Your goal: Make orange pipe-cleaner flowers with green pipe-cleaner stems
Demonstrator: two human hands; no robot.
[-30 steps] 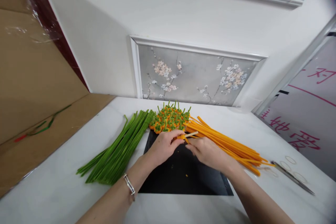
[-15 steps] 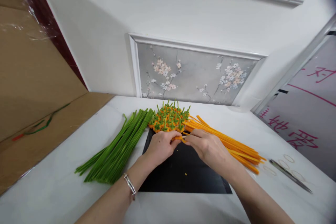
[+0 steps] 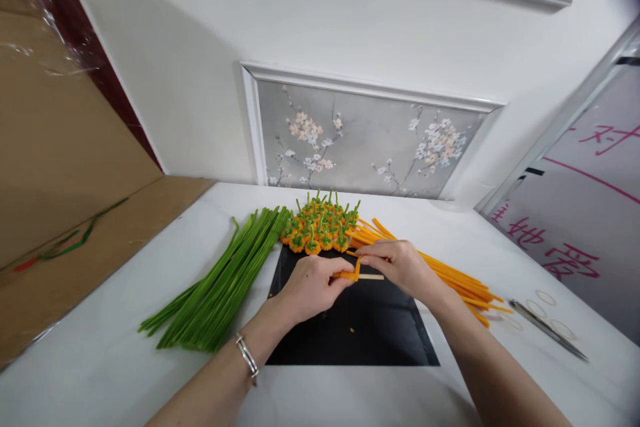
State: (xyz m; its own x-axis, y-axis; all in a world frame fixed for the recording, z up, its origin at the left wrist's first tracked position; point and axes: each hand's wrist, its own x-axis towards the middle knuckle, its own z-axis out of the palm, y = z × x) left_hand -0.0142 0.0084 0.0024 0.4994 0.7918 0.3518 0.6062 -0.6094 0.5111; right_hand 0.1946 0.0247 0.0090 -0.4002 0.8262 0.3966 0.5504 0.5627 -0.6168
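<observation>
My left hand point(image 3: 314, 287) is closed in a pinch, thumb against fingers, on a fuzzy orange pipe-cleaner strip point(image 3: 357, 271) where it wraps around a thin, pale, straight stick point(image 3: 372, 277). The stick's bare end juts out past my left fingertips toward my right side, lying below my right fingers. My right hand point(image 3: 400, 265) is nearly closed too, thumb and fingertips nipping the strip where it bends up from the stick; the strip thus spans the small gap between my two hands.

A shiny silver metal bangle point(image 3: 247, 355) sits on my left wrist. Beneath both hands lies a flat black rectangular mat point(image 3: 353, 343). Just beyond, at its far edge, a cluster of small fuzzy orange-and-green pieces with upright green stalks point(image 3: 325, 225) is packed together. Left of the mat lies a thick bundle of long fuzzy green stems point(image 3: 225, 287); on the right, partly behind my right hand, a bundle of long fuzzy orange stems point(image 3: 447, 278). Farther right are a slender pointed silver metal tool point(image 3: 549, 329) and thin pale rings point(image 3: 563, 329) on the white marbled tabletop point(image 3: 100, 353).
</observation>
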